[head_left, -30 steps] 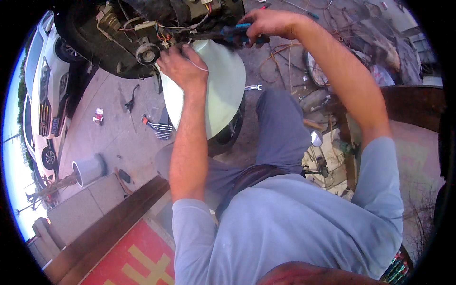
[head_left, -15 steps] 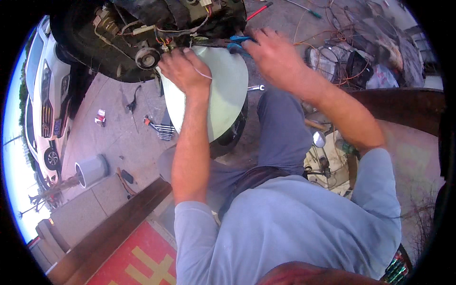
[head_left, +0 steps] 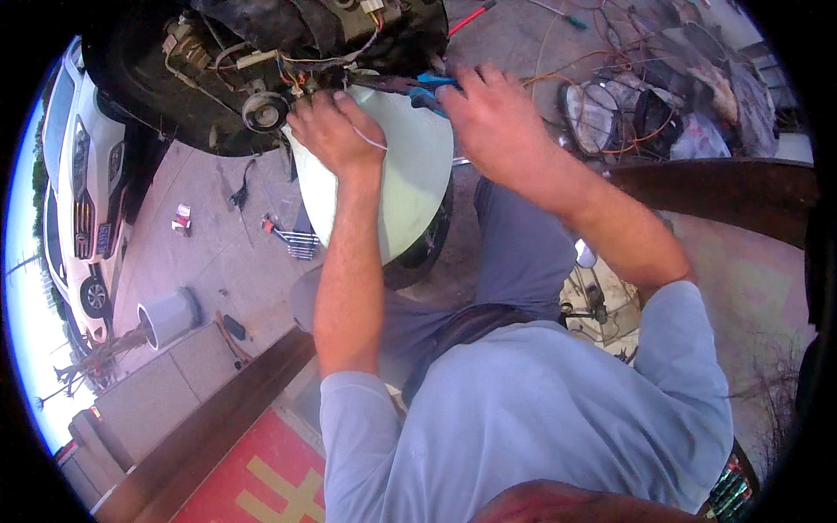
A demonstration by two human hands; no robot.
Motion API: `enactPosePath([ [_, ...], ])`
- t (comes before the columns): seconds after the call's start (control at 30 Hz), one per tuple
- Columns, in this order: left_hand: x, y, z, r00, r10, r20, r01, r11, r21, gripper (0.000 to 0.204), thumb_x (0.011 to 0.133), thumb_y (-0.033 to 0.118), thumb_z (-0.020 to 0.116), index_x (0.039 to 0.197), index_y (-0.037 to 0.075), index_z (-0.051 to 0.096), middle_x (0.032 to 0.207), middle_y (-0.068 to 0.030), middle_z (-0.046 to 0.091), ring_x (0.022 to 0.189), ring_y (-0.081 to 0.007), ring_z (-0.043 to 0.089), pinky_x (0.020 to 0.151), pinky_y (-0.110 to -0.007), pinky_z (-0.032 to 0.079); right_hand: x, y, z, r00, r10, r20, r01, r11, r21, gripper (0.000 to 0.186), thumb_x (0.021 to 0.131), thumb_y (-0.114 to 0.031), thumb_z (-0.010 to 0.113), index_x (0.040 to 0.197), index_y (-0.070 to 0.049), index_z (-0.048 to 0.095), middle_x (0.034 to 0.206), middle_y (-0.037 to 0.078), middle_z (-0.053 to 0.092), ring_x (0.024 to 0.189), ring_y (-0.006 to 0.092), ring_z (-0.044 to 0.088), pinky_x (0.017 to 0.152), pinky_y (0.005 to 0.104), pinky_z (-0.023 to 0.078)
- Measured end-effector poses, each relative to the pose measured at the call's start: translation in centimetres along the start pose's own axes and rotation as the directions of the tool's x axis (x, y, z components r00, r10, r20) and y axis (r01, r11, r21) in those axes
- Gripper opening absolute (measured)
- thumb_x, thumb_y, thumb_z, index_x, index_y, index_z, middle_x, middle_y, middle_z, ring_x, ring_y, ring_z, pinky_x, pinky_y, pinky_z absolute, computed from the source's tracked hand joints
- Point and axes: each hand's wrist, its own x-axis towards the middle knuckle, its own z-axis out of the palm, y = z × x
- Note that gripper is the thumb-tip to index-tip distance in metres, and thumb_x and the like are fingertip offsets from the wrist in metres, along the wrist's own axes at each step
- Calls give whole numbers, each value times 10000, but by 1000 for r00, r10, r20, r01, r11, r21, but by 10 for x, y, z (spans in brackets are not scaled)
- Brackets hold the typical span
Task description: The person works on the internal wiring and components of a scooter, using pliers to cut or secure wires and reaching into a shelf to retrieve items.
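Note:
My right hand is closed round the blue handles of a pair of pliers. The dark jaws of the pliers point left, toward the wiring under an opened vehicle body. My left hand is closed beside that wiring, over the upper edge of a pale green fender. What its fingertips grip is hidden. A thin white strand runs across the back of this hand. Left of its fingers sits a round metal part. Beneath the fender part of a black tyre shows.
On the ground at left lie a set of wrenches, a black lever and a small red-and-white box. A grey bucket and a white car stand farther left. Tangled cables and scrap lie at upper right.
My right hand has come slightly left and down with the pliers, their jaws closer to my left hand. My left hand stays at the wiring.

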Motion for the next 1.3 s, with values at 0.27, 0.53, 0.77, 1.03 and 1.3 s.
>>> enactPosePath([
  [0.27, 3, -8, 2, 997, 21, 81, -10, 991, -131, 254, 896, 147, 492, 868, -70, 621, 923, -288, 589, 896, -477, 509, 862, -561, 398, 11, -31, -11, 998, 64, -10, -65, 990, -129, 190, 774, -186, 648, 900, -53, 703, 969, 139, 643, 951, 304, 615, 755, 452, 517],
  [0.53, 6, -11, 1, 994, 15, 112, 1, 989, -145, 270, 884, 149, 500, 902, -84, 636, 939, -292, 597, 906, -485, 520, 864, -557, 411, 16, -43, -4, 991, 135, 7, -134, 988, -76, 189, 765, -179, 679, 889, -37, 699, 918, 146, 652, 908, 316, 641, 747, 451, 522],
  [0.77, -2, -8, -2, 1000, 7, -22, -11, 976, -219, 289, 924, 172, 490, 947, -84, 623, 990, -300, 578, 966, -491, 509, 919, -557, 386, 24, -4, -11, 925, 198, 326, -317, 873, 370, 285, 734, -73, 656, 1005, 17, 672, 915, 164, 695, 866, 280, 677, 708, 406, 541],
  [1.03, -4, 1, -9, 986, -165, 29, 167, 947, -274, 270, 959, 194, 492, 988, -52, 600, 993, -252, 601, 980, -434, 543, 893, -510, 393, 33, 64, 4, 683, -197, 703, -714, 25, 700, 497, 723, -64, 615, 1211, 24, 644, 1056, 77, 719, 860, 147, 636, 742, 298, 531],
  [1.3, -3, 5, -12, 978, -204, 42, 206, 923, -325, 246, 973, 173, 481, 1000, -34, 610, 955, -219, 615, 930, -416, 553, 880, -493, 391, 95, 80, 15, 606, -179, 775, -716, 300, 630, 581, 724, -47, 624, 1300, 20, 593, 1129, 142, 715, 953, 219, 689, 740, 379, 598],
])
